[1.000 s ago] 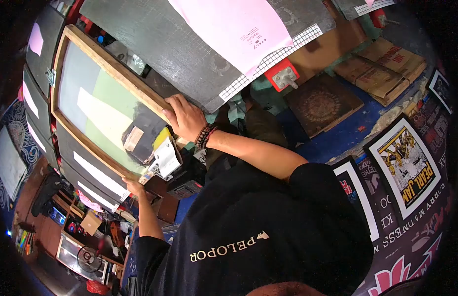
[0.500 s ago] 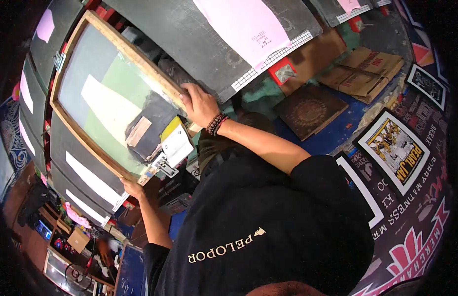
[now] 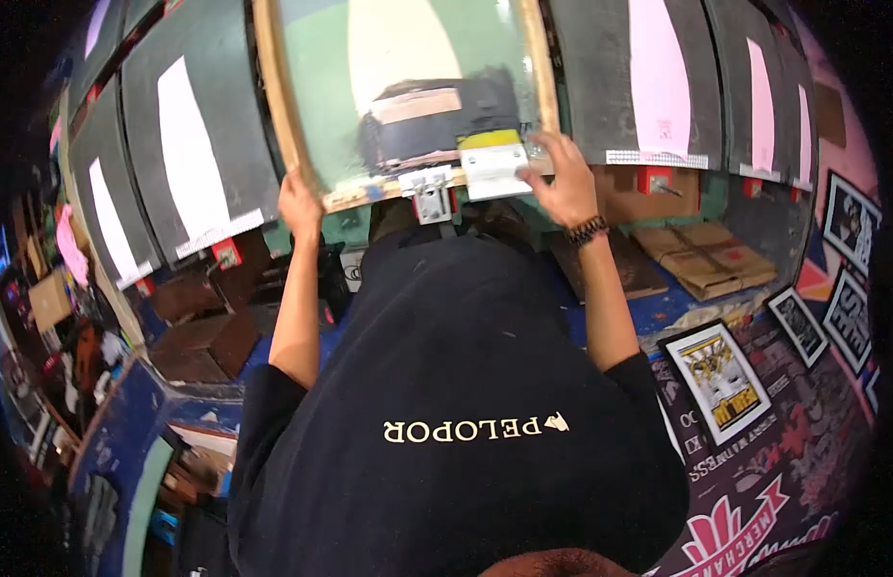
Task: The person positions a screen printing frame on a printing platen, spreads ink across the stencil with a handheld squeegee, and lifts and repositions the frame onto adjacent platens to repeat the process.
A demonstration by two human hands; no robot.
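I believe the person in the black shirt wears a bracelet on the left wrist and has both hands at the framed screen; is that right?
Not quite: the head view shows the bracelet on the right wrist; the left hand and right hand are at the framed screen.

The wooden frame (image 3: 277, 87) is pale tan, its mesh (image 3: 323, 106) green around a cream shape (image 3: 400, 43) and a ragged black patch (image 3: 422, 137); the metal plate (image 3: 494, 173) is silver beside a yellow band (image 3: 490, 139). Dark grey boards (image 3: 596, 87) carry white or pink shapes (image 3: 661, 58), a white strip (image 3: 658, 159) is gridded in black, the clamp (image 3: 655, 180) under it red, the shirt (image 3: 485, 346) black with cream lettering (image 3: 475, 430)
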